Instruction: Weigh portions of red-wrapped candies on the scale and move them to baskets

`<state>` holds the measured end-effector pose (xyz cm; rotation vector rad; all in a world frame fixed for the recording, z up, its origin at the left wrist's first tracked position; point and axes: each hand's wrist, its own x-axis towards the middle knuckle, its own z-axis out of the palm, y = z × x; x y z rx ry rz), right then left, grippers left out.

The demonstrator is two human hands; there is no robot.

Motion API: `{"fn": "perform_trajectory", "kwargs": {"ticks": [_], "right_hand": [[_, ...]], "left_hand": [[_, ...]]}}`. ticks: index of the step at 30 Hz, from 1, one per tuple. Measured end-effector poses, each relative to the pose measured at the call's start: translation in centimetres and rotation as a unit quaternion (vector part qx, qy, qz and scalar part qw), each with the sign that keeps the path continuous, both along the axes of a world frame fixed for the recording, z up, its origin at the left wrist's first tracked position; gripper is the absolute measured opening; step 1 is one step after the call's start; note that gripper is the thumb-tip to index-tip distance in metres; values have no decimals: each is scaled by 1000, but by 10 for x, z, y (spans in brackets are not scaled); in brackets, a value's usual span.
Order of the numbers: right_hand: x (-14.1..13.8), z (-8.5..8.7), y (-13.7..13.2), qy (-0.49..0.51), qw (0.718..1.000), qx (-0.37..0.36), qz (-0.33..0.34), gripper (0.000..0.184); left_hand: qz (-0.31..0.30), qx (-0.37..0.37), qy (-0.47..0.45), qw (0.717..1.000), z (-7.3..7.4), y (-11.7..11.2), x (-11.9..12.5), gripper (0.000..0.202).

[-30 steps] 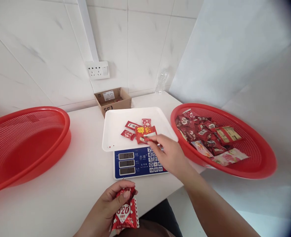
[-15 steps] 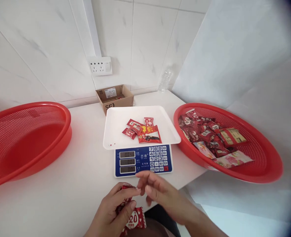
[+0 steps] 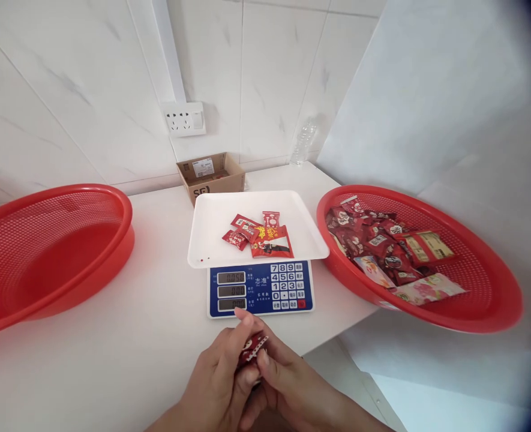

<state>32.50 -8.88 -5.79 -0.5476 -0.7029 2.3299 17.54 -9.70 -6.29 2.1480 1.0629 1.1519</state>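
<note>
My left hand (image 3: 218, 384) and my right hand (image 3: 287, 384) meet at the table's near edge, both closed round a small bunch of red candy packets (image 3: 251, 348). In front of them stands a blue digital scale (image 3: 261, 288) with a white tray (image 3: 211, 225) on top. Several red candy packets (image 3: 258, 234) lie on that tray.
A red mesh basket (image 3: 481, 282) holding several candy packets sits at the right, overhanging the table. Another red mesh basket (image 3: 44, 252), with nothing in it, sits at the left. A small cardboard box (image 3: 211, 177) stands behind the scale, below a wall socket (image 3: 183, 119).
My right hand left a packet on the tray, drew back to the near edge and joined my left hand on the packets it holds.
</note>
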Motion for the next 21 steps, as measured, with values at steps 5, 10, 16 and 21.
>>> {"fn": "perform_trajectory", "kwargs": {"ticks": [5,10,16,21], "right_hand": [[-4,2,2,-52,997,12,-47,43],[-1,10,9,-135,987,53,-69,37],[26,33,21,-171,967,176,-71,35],[90,60,50,-368,808,304,-346,29]], "left_hand": [[-53,19,6,998,2,2,-1,66],[-69,48,53,995,8,9,2,69],[-34,189,106,976,21,15,-5,69],[248,166,234,925,58,36,-69,69]]}}
